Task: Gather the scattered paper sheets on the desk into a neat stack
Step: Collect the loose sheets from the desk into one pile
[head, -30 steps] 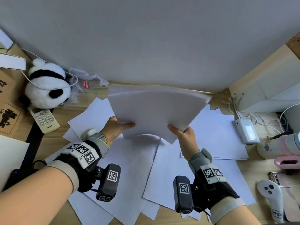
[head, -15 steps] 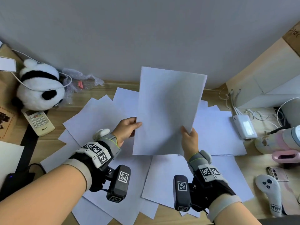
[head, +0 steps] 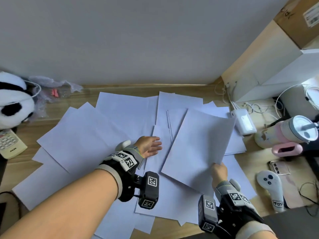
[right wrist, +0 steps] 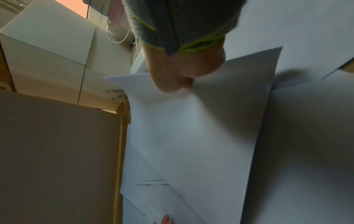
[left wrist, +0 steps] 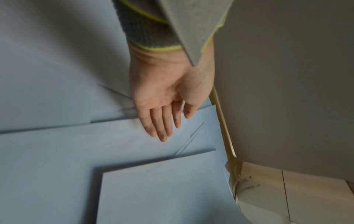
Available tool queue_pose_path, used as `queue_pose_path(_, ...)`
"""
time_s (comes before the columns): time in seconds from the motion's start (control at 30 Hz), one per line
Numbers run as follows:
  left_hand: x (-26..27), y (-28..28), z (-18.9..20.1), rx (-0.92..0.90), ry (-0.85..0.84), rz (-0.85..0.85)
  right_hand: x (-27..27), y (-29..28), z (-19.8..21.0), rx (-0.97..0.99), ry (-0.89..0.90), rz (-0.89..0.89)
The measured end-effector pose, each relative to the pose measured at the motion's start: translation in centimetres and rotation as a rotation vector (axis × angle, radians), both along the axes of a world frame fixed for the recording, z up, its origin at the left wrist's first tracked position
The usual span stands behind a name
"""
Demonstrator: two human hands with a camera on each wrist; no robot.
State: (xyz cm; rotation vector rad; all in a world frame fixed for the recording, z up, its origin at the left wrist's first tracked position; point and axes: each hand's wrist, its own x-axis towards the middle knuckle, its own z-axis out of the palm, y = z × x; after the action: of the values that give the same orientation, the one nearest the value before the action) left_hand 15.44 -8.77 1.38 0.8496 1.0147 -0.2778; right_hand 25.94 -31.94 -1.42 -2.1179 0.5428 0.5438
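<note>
Across the wooden tabletop [head: 248,157], toward its far edge, we note loose white paper sheets [head: 89,135] overlapping. Right hand [head: 218,171] pinches the near edge of a gathered white paper stack [head: 198,145], lifted. Left hand [head: 149,146] flat, fingers [left wrist: 162,125] straight, above the sheets.

A plush panda [head: 13,100] sits near a remote [head: 9,144].

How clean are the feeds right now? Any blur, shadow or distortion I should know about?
Head view: sharp, evenly lit, wide-angle bending at the edges. Left wrist view: open left hand slightly soft, sheets bluish. Right wrist view: dim, right hand motion-blurred where it pinches the held sheets, dark shadow beside them.
</note>
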Motion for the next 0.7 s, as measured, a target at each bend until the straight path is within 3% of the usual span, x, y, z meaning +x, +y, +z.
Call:
queue_pose_path(0.1,1.9,-0.8,-0.1,-0.003,0.031,0.018,0.8,-0.8,-1.7,-0.103,-0.027,0.094)
queue_pose_path(0.43,6.8,-2.0,-0.8,0.103,0.090,-0.090,0.9,-0.5,-0.2,-0.162,-0.001,0.188)
queue_pose_path(0.6,8.0,-2.4,-1.6,0.365,0.097,-0.212,1.4,-1.1,-1.0,-0.060,0.025,0.168)
queue_pose_path(0.7,7.3,-1.6,-1.9,0.416,0.114,-0.162,1.3,-1.5,-1.2,0.042,0.052,0.089)
